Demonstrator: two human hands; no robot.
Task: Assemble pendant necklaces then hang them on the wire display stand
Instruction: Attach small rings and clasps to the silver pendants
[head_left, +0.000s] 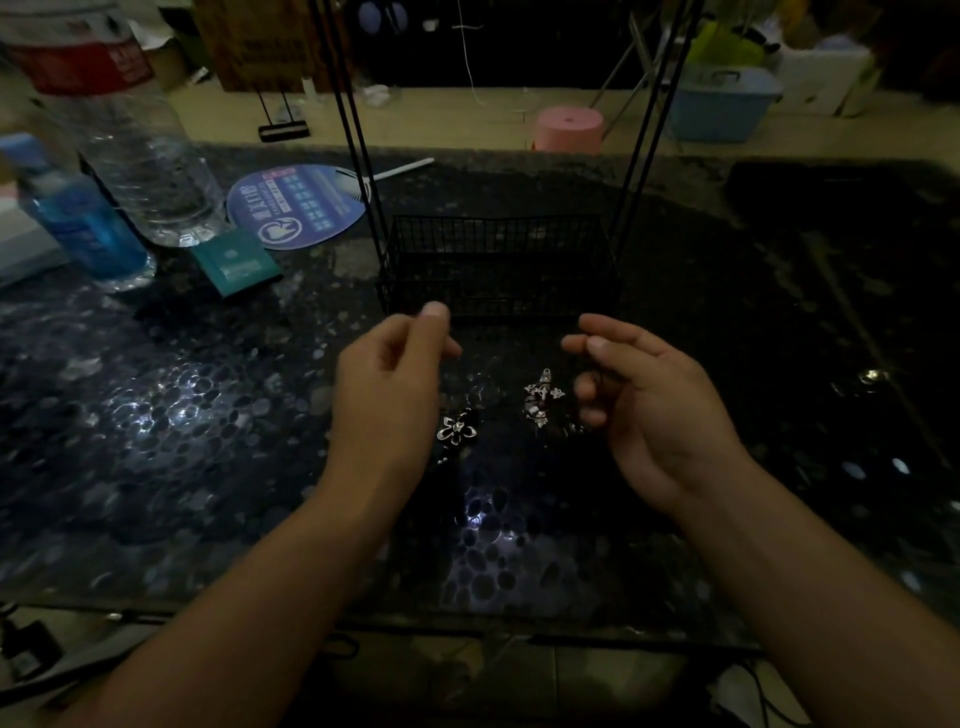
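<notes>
Two bare hands are raised above a dark pebble-patterned tabletop (156, 415), just in front of the wire display stand (498, 260). The left hand (389, 384) has its fingers curled with thumb and forefinger pressed together in a pinch; whether a thin cord lies between them cannot be told in the dim light. The right hand (649, 410) is turned palm inward, fingers loosely curled, thumb and forefinger nearly meeting; something dark seems to lie within, but a grip cannot be confirmed.

Between the hands, on the table, lie the pendants. The flower pendant (457, 428) lies flat near the left wrist. The cross pendant (542, 397) lies just beside the right fingers, its long axis running roughly away from the viewer, loop end toward the stand.

The stand's base is a black wire basket, open at the top; no contents can be made out in it. Its thin uprights rise out of view.

At far left stand a clear water bottle (140, 156) and a blue bottle (83, 228), with a teal packet (236, 262) and a round printed fan (296, 205) near them.
</notes>
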